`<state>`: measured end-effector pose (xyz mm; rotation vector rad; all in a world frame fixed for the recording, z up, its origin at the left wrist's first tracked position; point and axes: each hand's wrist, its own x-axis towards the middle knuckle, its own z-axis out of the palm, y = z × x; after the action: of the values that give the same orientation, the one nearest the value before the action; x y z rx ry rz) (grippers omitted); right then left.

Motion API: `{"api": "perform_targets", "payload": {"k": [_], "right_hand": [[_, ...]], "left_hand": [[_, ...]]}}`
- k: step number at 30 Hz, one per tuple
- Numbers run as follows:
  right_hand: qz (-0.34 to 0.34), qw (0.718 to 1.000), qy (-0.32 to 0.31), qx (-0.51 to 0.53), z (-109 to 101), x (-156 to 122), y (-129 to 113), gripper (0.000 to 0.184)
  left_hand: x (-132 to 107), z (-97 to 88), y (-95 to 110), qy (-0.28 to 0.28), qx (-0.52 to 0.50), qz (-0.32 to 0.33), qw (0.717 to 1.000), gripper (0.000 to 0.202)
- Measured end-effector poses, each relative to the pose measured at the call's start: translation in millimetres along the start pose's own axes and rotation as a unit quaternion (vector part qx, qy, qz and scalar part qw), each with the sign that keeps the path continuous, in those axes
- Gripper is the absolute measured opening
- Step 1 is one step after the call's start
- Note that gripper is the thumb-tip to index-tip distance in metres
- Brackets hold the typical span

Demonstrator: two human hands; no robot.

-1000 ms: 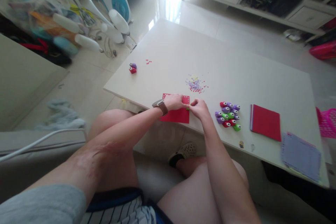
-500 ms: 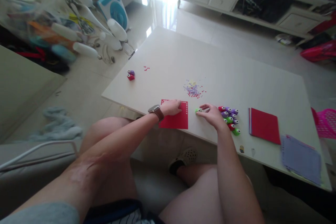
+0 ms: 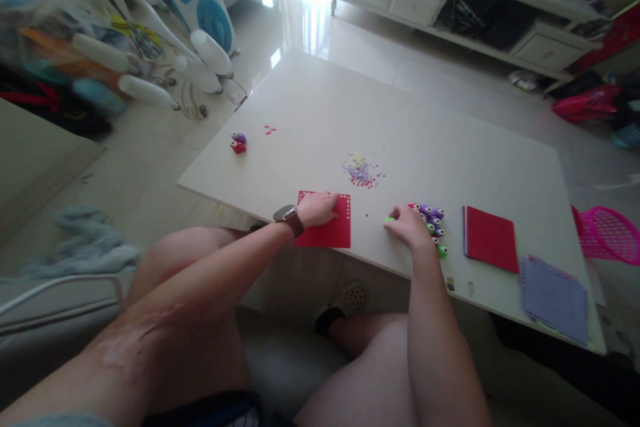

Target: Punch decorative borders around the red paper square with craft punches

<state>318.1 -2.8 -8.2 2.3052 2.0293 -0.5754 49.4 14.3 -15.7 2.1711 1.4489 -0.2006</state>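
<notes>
A red sheet of paper (image 3: 325, 233) with small punched shapes along its top and right edges lies at the table's near edge. My left hand (image 3: 320, 207) rests flat on its upper part, fingers stretched out. To the right, my right hand (image 3: 407, 225) pinches a small green craft punch (image 3: 389, 219), mostly hidden by the fingers. Just beyond that hand is a cluster of red, purple and green craft punches (image 3: 434, 221) with eye-like spots. One small red paper bit (image 3: 367, 215) lies between the sheet and my right hand.
Loose purple, yellow and red paper bits (image 3: 360, 171) form a pile behind the sheet. Two more punches (image 3: 239, 142) stand at the left. A red paper stack (image 3: 490, 239) and punched purple sheets (image 3: 555, 300) lie at the right. A pink basket (image 3: 607, 233) stands beyond the table.
My right hand has moved right with the green punch, away from the sheet and up to the cluster. A small red bit now shows where the punch was. My left hand stays on the sheet.
</notes>
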Motion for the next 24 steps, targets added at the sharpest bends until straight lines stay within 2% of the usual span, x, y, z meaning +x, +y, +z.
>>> {"api": "perform_targets", "payload": {"k": [3,5,6,9,11,13,15,18,20,22,24], "right_hand": [[0.012,0.999,0.038,-0.033,-1,-4,5,0.016],[-0.018,0.997,0.071,-0.003,1,-4,3,0.023],[-0.044,0.996,0.068,0.038,2,-3,1,0.026],[-0.099,0.971,-0.019,0.217,8,3,-9,0.028],[-0.083,0.949,-0.087,0.29,13,7,-16,0.025],[-0.049,0.941,-0.124,0.31,18,10,-21,0.021],[-0.031,0.938,-0.095,0.332,21,12,-23,0.021],[-0.047,0.914,0.034,0.401,21,16,-23,0.031],[-0.054,0.898,0.081,0.429,20,18,-22,0.032],[-0.041,0.899,0.069,0.431,20,18,-21,0.027],[-0.017,0.904,0.004,0.427,23,17,-22,0.023]], "left_hand": [[1,0.9,0,-0.001,0.004,-0.004,1.0,0.028],[1,1.3,0,0.0,0.006,-0.004,1.0,0.027],[1,1.5,0,0.001,0.005,-0.003,1.0,0.027],[1,2.6,0,0.005,0.004,-0.001,1.0,0.027],[1,3.2,0,0.008,0.003,-0.002,1.0,0.028],[1,3.4,0,0.009,0.003,-0.003,1.0,0.029],[1,3.0,0,0.008,0.001,-0.003,1.0,0.029],[0,1.9,0,0.003,-0.006,-0.001,1.0,0.029],[0,1.5,0,0.004,-0.009,0.002,1.0,0.028],[0,1.7,0,0.006,-0.01,0.004,1.0,0.028],[0,2.3,0,0.01,-0.008,0.004,1.0,0.028]]}}
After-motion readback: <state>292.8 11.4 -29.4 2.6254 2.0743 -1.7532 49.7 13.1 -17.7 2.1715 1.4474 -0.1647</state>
